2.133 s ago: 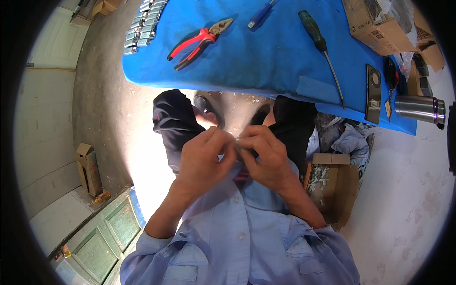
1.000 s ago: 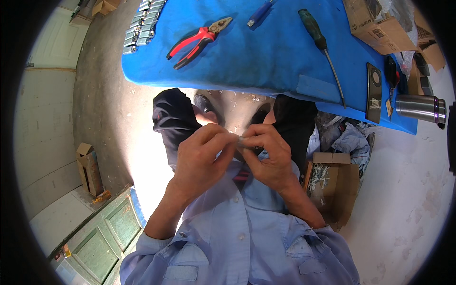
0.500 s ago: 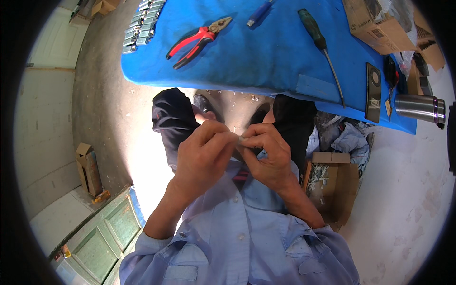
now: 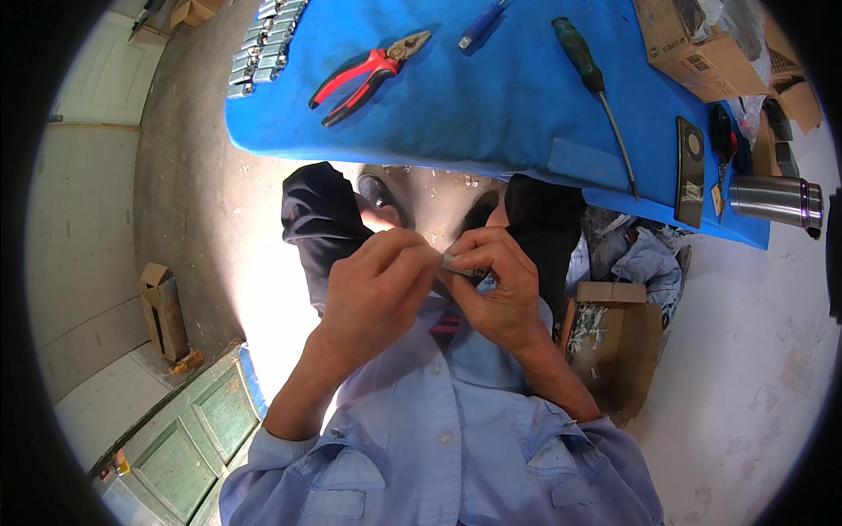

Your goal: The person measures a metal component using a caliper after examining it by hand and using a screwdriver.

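The small piece [image 4: 448,260] in the right hand [image 4: 502,285] looks pale grey. Plain bright blue covers the tablecloth [image 4: 474,114], with a lighter blue patch [image 4: 586,159] near its edge. The combination pliers [image 4: 381,63] have red-and-black grips and dull brownish-grey jaws. One screwdriver [image 4: 582,63] pairs a dark green handle with a grey shaft; the blue-handled tool [image 4: 479,30] is a deeper blue than the cloth. The metal parts [image 4: 265,48] are silver, as is the flask [image 4: 770,196], which has a purplish ring. The shirt [image 4: 491,438] is plain light blue, the trousers [image 4: 320,206] black, the cardboard box [image 4: 636,351] brown, the panelled door [image 4: 175,465] faded green.
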### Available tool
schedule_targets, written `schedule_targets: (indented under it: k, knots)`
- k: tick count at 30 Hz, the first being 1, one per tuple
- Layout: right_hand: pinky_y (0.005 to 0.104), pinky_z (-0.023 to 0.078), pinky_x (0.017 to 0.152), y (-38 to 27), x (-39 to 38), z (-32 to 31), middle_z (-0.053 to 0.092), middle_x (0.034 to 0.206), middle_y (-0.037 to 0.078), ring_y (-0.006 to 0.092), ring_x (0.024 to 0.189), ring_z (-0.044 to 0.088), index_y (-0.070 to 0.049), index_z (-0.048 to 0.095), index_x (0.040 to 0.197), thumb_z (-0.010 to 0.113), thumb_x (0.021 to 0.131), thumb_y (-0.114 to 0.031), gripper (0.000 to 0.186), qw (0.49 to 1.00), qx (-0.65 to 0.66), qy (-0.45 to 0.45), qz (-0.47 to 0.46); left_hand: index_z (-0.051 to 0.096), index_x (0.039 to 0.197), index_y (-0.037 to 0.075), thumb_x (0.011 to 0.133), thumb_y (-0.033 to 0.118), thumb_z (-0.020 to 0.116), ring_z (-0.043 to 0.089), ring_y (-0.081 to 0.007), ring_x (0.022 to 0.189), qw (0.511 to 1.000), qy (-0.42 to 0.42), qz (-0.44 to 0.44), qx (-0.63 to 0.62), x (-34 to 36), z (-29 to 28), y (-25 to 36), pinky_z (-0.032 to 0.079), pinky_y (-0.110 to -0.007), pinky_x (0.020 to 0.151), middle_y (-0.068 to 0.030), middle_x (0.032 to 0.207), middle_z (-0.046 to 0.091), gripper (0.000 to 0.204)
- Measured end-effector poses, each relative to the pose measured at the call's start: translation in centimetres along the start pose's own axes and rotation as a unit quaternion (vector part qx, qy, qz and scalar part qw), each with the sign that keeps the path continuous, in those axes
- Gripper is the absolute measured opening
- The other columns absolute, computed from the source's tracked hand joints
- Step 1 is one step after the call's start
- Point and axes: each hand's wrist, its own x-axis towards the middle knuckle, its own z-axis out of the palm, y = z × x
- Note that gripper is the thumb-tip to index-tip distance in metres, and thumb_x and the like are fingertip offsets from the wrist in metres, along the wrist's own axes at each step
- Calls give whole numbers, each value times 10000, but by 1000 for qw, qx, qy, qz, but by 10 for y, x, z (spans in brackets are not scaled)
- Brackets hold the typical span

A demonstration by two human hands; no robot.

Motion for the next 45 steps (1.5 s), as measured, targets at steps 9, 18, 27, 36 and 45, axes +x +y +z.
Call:
schedule_targets:
  k: [9, 18, 27, 36, 45]
  knots:
    - [351, 591, 797, -2, -1, -1, 699, 1036, 133, 279, 948, 729, -31, 670, 1025, 798, 734, 119, 351, 1000, -13, -23, 13, 664, 963, 28, 739, -5, 760, 672, -238, 833, 994, -32, 82, 58, 5, -2, -1, 549, -356, 633, -64, 976, 638, 246]
    - [365, 610, 833, -6, -2, -6, 757, 1155, 201, 317, 985, 774, 22, 689, 1274, 774, 879, 31, 405, 992, 13, -105, 73, 655, 968, 18, 728, -43, 763, 665, -259, 815, 995, 5, 82, 55, 4, 1, -4, 545, -358, 631, -92, 975, 640, 269]
    - [363, 623, 820, -1, -5, 1, 771, 1122, 204, 311, 980, 789, 13, 714, 1251, 773, 872, 45, 385, 998, 30, -44, 29, 647, 948, -5, 764, -137, 731, 680, -193, 774, 999, 28, 12, -13, 0, 8, 3, 577, -281, 566, -111, 983, 644, 241]
    - [341, 626, 815, -1, -10, 4, 777, 1110, 191, 268, 958, 792, 8, 718, 1254, 751, 898, 70, 364, 999, 41, 3, 29, 631, 940, -20, 786, -141, 721, 688, -171, 725, 998, 60, -6, -19, 0, 17, 8, 588, -271, 573, -116, 980, 642, 215]
    - [323, 628, 806, -2, -16, 9, 777, 1094, 179, 236, 944, 788, 27, 709, 1254, 742, 924, 67, 334, 997, 46, 32, 56, 623, 951, -14, 826, -116, 720, 683, -160, 718, 994, 94, -45, -16, 3, 15, 7, 563, -272, 585, -113, 978, 650, 188]
